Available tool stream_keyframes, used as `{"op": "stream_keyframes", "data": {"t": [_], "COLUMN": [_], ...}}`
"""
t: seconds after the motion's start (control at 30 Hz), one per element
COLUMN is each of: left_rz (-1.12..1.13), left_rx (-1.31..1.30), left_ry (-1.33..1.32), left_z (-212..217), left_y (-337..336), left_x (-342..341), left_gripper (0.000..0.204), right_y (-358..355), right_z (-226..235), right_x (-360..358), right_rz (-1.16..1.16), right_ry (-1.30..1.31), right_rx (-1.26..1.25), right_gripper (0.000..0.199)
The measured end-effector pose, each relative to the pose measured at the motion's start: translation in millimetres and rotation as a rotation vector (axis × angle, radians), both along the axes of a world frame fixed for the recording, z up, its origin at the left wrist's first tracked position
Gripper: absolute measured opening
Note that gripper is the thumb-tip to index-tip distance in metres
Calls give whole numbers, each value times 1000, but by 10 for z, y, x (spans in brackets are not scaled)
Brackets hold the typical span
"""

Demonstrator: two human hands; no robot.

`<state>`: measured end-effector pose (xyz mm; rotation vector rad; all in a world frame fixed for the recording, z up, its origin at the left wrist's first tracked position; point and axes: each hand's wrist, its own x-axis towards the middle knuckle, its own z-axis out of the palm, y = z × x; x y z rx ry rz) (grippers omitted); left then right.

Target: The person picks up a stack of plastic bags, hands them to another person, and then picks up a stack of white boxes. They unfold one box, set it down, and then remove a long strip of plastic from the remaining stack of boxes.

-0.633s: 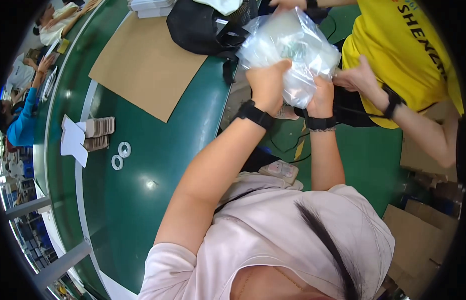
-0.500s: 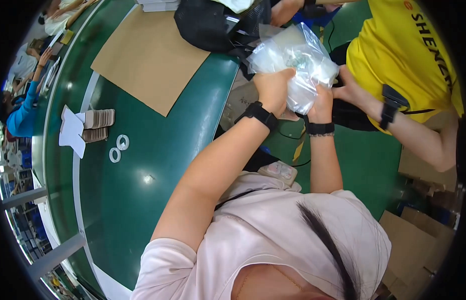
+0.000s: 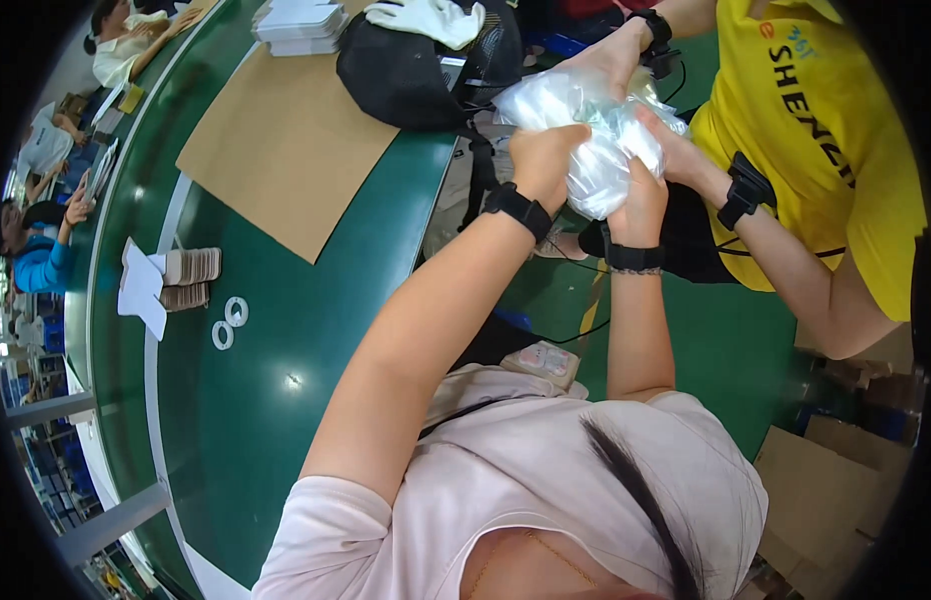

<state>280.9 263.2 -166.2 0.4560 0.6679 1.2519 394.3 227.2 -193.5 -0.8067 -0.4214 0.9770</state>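
A bundle of clear plastic bags (image 3: 598, 178) is up in front of me, past the table's edge. My left hand (image 3: 548, 160) is closed on its left side, thumb on top. The near right part of the bundle is in the grip of my right hand (image 3: 642, 205). Some of my fingers are hidden beneath the plastic. A co-worker in a yellow shirt has one hand (image 3: 618, 55) on the far side of the bundle and the other hand (image 3: 676, 150) at its right side, close to mine.
On the green table (image 3: 276, 420) lie a brown cardboard sheet (image 3: 281, 150), two white rings (image 3: 229, 322) and stacked brown pieces (image 3: 193, 278). A black cap (image 3: 401, 75) with a white glove (image 3: 426, 18) sits at the far edge, near white plastic trays (image 3: 301, 25). Cardboard boxes (image 3: 816, 490) stand right.
The co-worker's far hand has come onto the top of the bundle, and their other hand has moved further in. The bundle looks more bunched together. My hands keep their hold.
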Motion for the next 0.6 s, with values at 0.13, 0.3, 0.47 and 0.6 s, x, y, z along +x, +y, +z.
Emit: {"op": "stream_keyframes", "data": {"t": [0.13, 0.3, 0.47, 0.6], "left_rz": [-50, -5, -73, -76], "left_rx": [61, -23, -36, 97], "left_ry": [-38, -7, -126, -19], "left_z": [161, 304, 273, 383], "left_y": [118, 133, 187, 18], "left_x": [-41, -197, -368, -292], "left_gripper": [27, 29, 27, 27], "right_y": [-9, -230, -393, -540], "right_z": [210, 602, 694, 441], "right_x": [-29, -317, -557, -236], "right_rz": [108, 246, 379, 460], "right_ry": [154, 303, 357, 436], "right_rx": [25, 37, 157, 237], "right_gripper": [39, 43, 45, 43]}}
